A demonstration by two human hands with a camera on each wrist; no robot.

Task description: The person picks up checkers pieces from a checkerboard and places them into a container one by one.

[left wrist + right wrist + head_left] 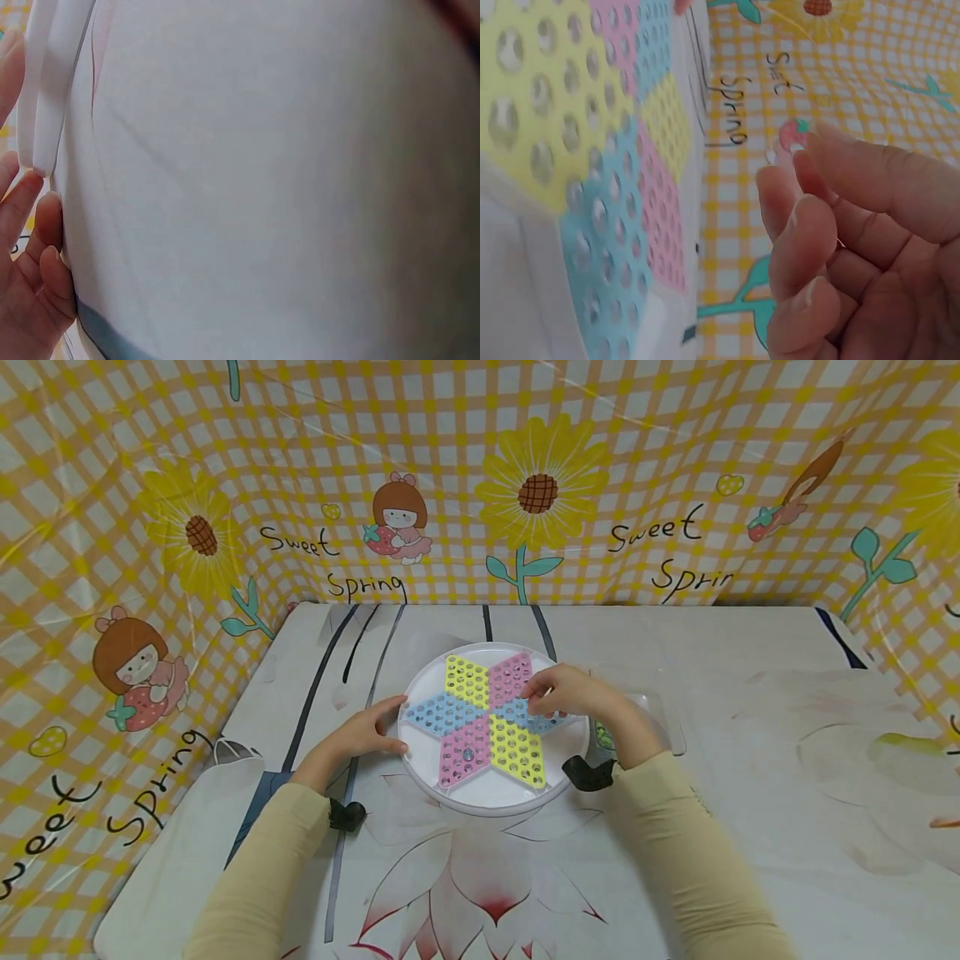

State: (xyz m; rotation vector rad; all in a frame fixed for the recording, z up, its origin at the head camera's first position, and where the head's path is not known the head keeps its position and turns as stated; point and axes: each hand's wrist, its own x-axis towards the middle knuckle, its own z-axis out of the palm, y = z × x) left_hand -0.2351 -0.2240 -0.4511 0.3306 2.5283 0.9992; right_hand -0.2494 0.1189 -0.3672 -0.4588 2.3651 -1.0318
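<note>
A round white Chinese checkers board (508, 787) lies on the table, its six-pointed star in pink, yellow and blue dotted with holes. One clear marble (468, 754) sits in the near pink point. My left hand (360, 732) rests at the board's left rim, thumb and forefinger spread apart along it; in the left wrist view the fingertips are right at the white edge. Above the right blue point, my right hand (566, 691) bends its fingers with thumb and forefinger close together. I cannot tell whether a small marble is between these fingertips.
Right of the board, partly behind the right forearm, lies a clear plastic tray (670, 714). Beside the board is something green (603, 735), partly covered by the arm. A checked yellow cloth (450, 427) hangs behind the table (750, 760) and along its sides.
</note>
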